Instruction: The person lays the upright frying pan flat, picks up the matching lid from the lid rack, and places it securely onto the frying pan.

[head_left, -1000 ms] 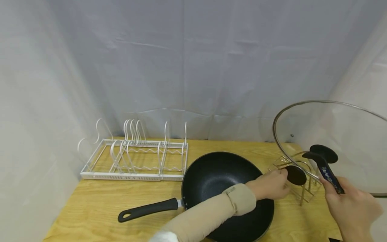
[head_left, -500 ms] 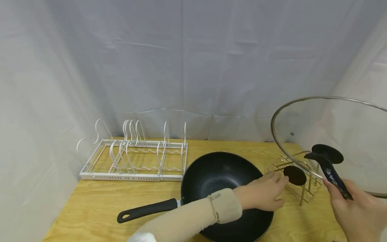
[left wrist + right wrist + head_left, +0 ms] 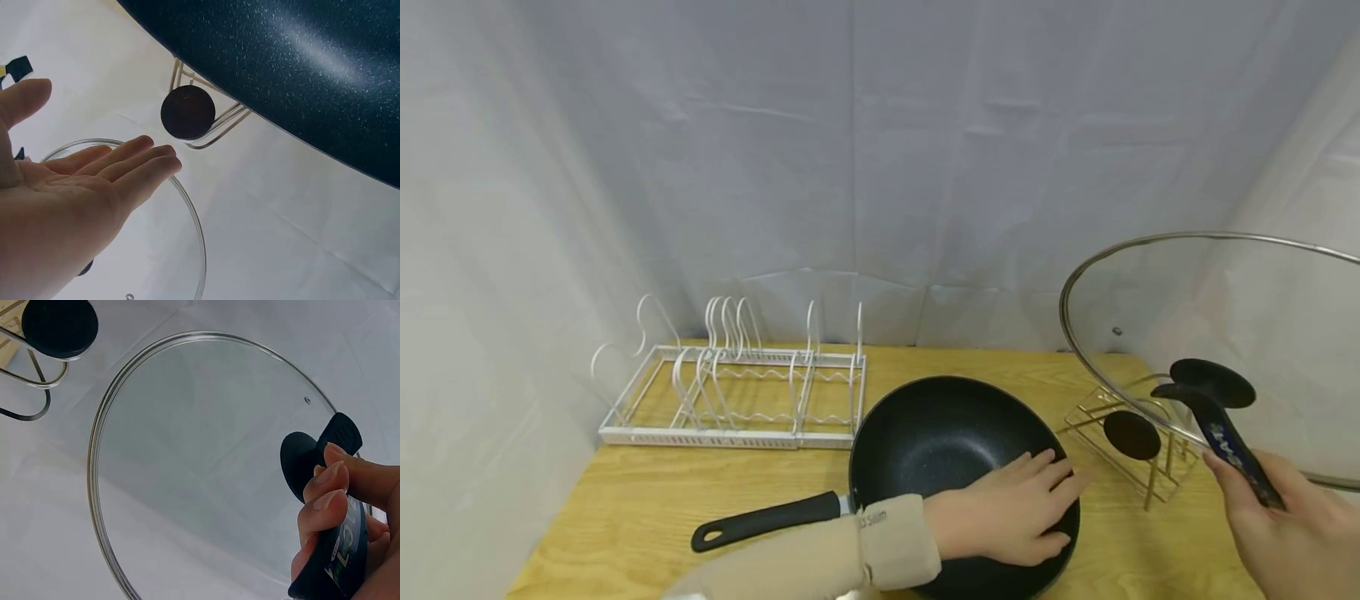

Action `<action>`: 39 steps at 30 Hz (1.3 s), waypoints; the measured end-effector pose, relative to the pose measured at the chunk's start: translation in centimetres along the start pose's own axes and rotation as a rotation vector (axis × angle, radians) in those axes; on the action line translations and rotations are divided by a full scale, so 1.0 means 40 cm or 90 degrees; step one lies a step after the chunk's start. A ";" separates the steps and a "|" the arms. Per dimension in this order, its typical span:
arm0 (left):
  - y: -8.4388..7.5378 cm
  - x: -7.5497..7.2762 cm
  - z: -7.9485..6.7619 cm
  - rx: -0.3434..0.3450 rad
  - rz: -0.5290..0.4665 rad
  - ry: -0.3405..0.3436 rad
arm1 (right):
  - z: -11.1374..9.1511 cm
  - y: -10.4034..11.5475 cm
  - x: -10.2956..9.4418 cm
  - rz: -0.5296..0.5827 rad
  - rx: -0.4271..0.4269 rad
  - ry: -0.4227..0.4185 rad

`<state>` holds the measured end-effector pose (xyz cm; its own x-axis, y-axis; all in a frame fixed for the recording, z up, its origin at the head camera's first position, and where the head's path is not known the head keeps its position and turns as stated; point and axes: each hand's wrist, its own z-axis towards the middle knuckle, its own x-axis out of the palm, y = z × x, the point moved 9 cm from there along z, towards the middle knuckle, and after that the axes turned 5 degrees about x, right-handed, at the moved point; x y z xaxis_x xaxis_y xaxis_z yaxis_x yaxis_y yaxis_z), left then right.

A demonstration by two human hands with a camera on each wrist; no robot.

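Note:
My right hand (image 3: pixel 1296 521) grips the black handle (image 3: pixel 1232 446) of a large glass lid (image 3: pixel 206 456), raised and tilted at the right. In the right wrist view, the thumb and fingers curl round that handle. My left hand (image 3: pixel 1007 512) hovers over the right part of a black wok (image 3: pixel 940 433), fingers spread and holding nothing; contact with the wok cannot be told. In the left wrist view the palm of the left hand (image 3: pixel 81 194) shows, fingers straight. A dark round disc (image 3: pixel 1131 435) is at a gold wire rack (image 3: pixel 1153 479), partly seen through the lid.
A white wire dish rack (image 3: pixel 700 437) with upright loops stands at the back left of the wooden table (image 3: pixel 625 517). The wok's long handle (image 3: pixel 767 521) points left. Pale curtains (image 3: pixel 925 167) hang behind and at both sides.
My left hand has drawn back leftward from the dark disc to above the wok, its fingers now spread. The lid has shifted slightly left and up in my right hand.

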<state>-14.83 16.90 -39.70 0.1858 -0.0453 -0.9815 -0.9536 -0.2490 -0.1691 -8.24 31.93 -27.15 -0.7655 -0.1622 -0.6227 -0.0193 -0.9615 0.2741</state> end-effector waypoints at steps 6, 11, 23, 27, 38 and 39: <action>-0.021 0.002 -0.059 0.017 0.010 -0.030 | -0.004 0.017 -0.008 0.018 0.020 0.005; -0.035 0.014 -0.114 0.034 -0.004 -0.062 | -0.010 0.024 -0.013 0.021 0.099 0.015; -0.055 0.085 -0.227 -0.011 -0.007 -0.087 | -0.017 0.087 -0.016 0.063 0.041 0.058; -0.059 0.090 -0.267 -0.040 -0.005 -0.113 | -0.019 0.113 -0.020 0.109 -0.009 0.068; -0.023 0.111 -0.374 -0.102 0.072 -0.174 | -0.037 0.158 -0.025 0.164 -0.051 0.106; -0.017 0.110 -0.384 -0.106 0.088 -0.184 | -0.040 0.160 -0.025 0.161 -0.047 0.113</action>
<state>-9.71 2.01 -42.53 -0.0393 0.1795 -0.9830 -0.9093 -0.4142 -0.0393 -6.56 25.59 -25.95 -0.6156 -0.4283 -0.6615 0.2090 -0.8981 0.3870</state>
